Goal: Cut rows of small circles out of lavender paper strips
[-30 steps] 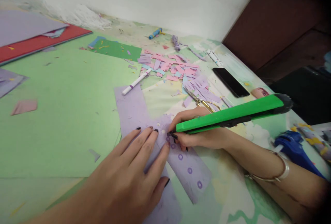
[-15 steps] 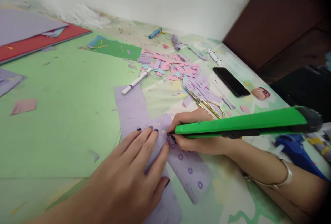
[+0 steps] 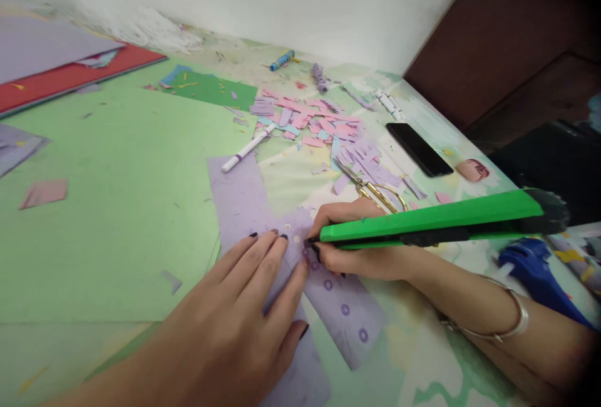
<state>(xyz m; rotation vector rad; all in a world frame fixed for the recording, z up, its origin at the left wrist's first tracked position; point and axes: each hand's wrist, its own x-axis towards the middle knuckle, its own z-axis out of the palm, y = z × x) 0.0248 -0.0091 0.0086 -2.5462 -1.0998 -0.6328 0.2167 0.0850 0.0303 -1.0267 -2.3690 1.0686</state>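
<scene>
My left hand (image 3: 235,319) lies flat with fingers extended, pressing on a purple paper strip (image 3: 237,197). A second purple strip (image 3: 345,329), lying across the first, bears a row of small drawn purple rings. My right hand (image 3: 350,260) is closed around a green utility knife (image 3: 441,220), holding it like a pen. The knife's tip meets the strip by the upper rings, just right of my left fingertips; the blade itself is mostly hidden. Small pale holes show in the paper near the tip. Gold-handled scissors (image 3: 375,193) lie just beyond my right hand.
A white marker (image 3: 248,148) rests across the far strip. Pink, purple and blue paper scraps (image 3: 314,122) are heaped behind it. A black phone (image 3: 419,149) lies at the right, a blue tool (image 3: 535,272) beyond my right forearm. A large green sheet (image 3: 122,206) covers the left.
The rear end of the utility knife has swung slightly left and down as my right hand works it. My left hand stays in place.
</scene>
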